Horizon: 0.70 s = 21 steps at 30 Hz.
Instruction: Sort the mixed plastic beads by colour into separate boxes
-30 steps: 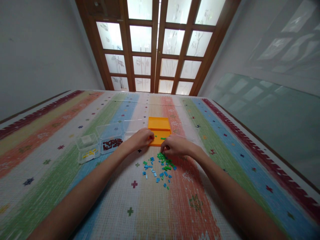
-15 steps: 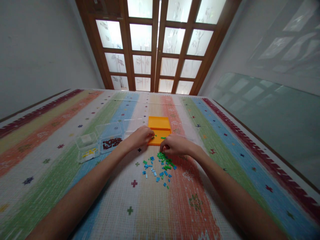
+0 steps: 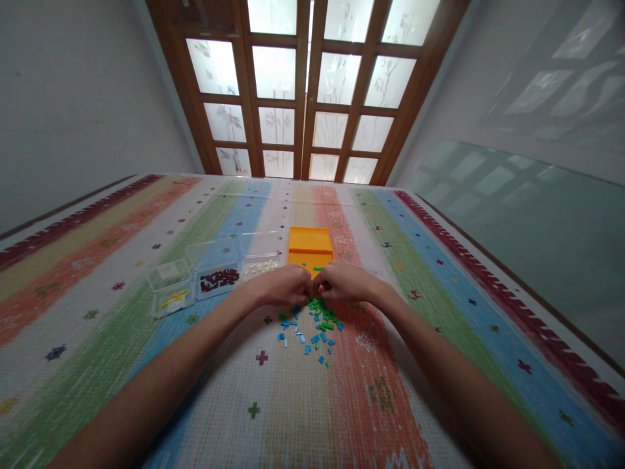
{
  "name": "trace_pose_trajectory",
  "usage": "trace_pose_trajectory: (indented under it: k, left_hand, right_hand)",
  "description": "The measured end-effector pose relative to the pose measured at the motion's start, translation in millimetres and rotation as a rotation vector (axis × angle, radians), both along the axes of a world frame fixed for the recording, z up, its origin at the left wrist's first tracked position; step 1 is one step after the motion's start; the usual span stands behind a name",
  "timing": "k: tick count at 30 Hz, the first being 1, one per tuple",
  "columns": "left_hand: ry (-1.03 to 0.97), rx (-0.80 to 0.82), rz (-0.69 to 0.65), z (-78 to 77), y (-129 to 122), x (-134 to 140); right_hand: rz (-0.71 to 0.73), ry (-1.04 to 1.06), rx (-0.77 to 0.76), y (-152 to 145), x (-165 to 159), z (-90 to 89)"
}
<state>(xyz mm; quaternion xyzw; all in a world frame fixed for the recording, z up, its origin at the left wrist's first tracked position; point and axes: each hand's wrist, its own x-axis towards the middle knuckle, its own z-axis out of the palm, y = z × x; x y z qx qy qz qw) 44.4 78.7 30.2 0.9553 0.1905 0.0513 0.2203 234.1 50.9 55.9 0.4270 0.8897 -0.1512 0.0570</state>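
Observation:
My left hand (image 3: 293, 284) and my right hand (image 3: 338, 282) meet at the near edge of an orange open case (image 3: 311, 240). The fingers of both are pinched together above a pile of small green building bricks (image 3: 318, 306). Whatever lies between the fingertips is too small and too covered to name. Small blue bricks (image 3: 315, 339) are scattered with green ones on the cloth nearer to me. A few green bricks (image 3: 318, 268) lie inside the near half of the orange case, partly hidden behind my hands.
To the left stand open clear plastic boxes: one with yellow pieces (image 3: 174, 298), one with dark brown pieces (image 3: 219, 280), one with cream pieces (image 3: 262, 267). A striped tablecloth (image 3: 215, 404) covers the table. Wooden doors with glass panes (image 3: 303, 91) rise behind it.
My left hand has moved from the orange case toward me and right, up against my right hand. The box of cream pieces has come into view. My right hand has barely moved.

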Motion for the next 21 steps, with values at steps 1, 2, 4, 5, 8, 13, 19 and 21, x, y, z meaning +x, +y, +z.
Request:
trace_pose_trajectory:
  k: [1, 2, 4, 5, 8, 13, 19, 21]
  left_hand:
    - [0.015, -0.001, -0.004, -1.3, 0.3, 0.3]
    - [0.027, 0.000, -0.008, -2.0, 0.5, 0.4]
    - [0.042, 0.009, -0.015, -1.9, 0.8, 0.5]
    - [0.046, 0.013, -0.018, -1.5, 0.9, 0.5]
    - [0.046, 0.022, -0.016, -1.0, 1.0, 0.8]
    - [0.043, 0.015, 0.026, -4.6, 2.3, 0.2]
    - [0.088, 0.023, 0.054, -5.7, 1.2, 1.8]
    - [0.098, 0.028, 0.057, -4.3, 0.1, 2.5]
  right_hand:
    - [0.006, 0.004, -0.003, 0.2, -0.5, -0.8]
    - [0.011, 0.006, -0.008, 0.5, -0.7, -1.6]
    - [0.012, 0.007, -0.018, 1.5, -0.4, -3.3]
    - [0.009, 0.006, -0.025, 2.0, 0.1, -3.9]
    - [-0.005, 0.005, -0.037, 3.0, 1.6, -5.0]
    - [-0.018, -0.001, -0.017, 2.9, 1.6, -4.8]
    - [-0.014, 0.021, -0.011, 1.3, -0.9, -2.3]
    - [-0.012, 0.015, -0.009, 1.6, -0.8, -2.8]
